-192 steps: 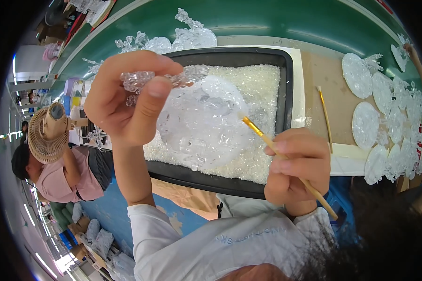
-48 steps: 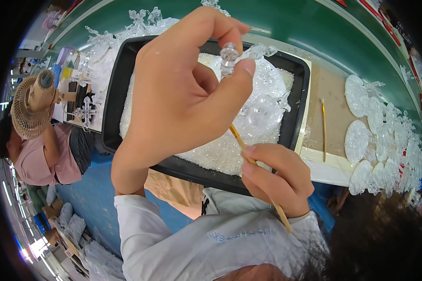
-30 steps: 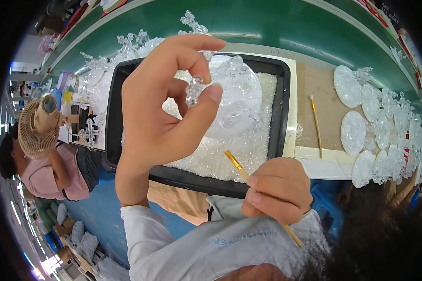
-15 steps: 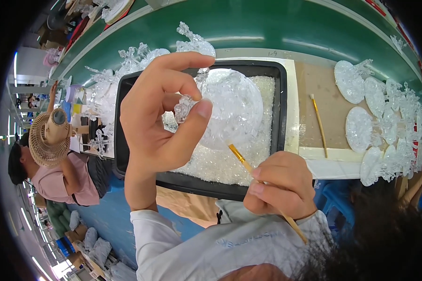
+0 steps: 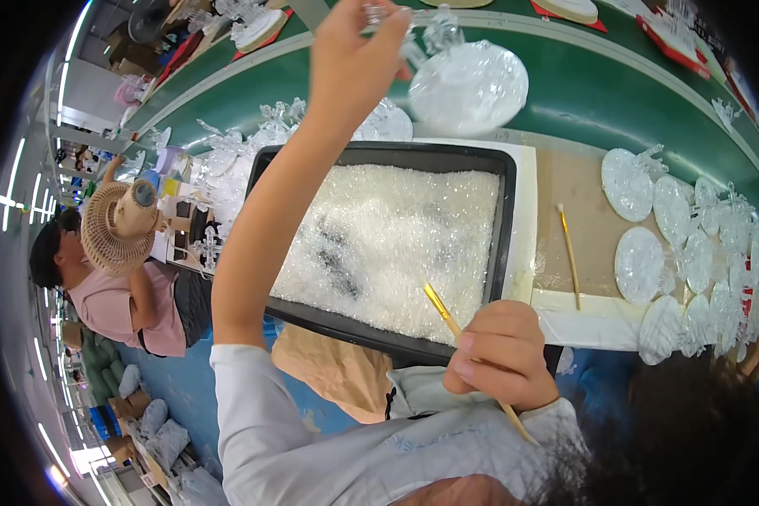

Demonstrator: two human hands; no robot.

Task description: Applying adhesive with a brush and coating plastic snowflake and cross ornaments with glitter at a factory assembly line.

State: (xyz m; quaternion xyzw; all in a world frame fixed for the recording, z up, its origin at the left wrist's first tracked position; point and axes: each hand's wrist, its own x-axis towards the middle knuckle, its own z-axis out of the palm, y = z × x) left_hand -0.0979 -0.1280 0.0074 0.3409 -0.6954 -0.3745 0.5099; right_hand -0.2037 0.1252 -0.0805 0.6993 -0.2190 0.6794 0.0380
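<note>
At the far left, beside the bench's left end, another person [image 5: 101, 295] in a pink top is sitting low, with a round woven fan [image 5: 118, 226] in front of them. Clear glittery ornaments [image 5: 228, 160] are lying in a heap along the left part of the bench [image 5: 616, 93], just beside the left edge of a black tray [image 5: 379, 152].

The left hand [image 5: 354, 59] is reaching far out over the green back part of the bench, past the tray's far rim. Its fingers [image 5: 392, 21] are pinched on the stem of a clear round disc ornament [image 5: 468, 84], which is hanging in the air above the green surface, just beyond the tray's far right corner. The tray is sitting near the front edge of the bench and is filled with white sparkling granules [image 5: 388, 240], with a few dark patches showing through left of its middle.

The right hand [image 5: 502, 354] is resting at the front edge, touching the tray's near right corner. Its fingers are clenched around a thin yellow-handled brush [image 5: 447, 312], whose tip is pointing over the granules.

Right of the tray, a second brush [image 5: 569, 253] is lying on the brown strip of the bench. Finished clear discs [image 5: 675, 244] are lying in overlapping rows toward the bench's right end.
</note>
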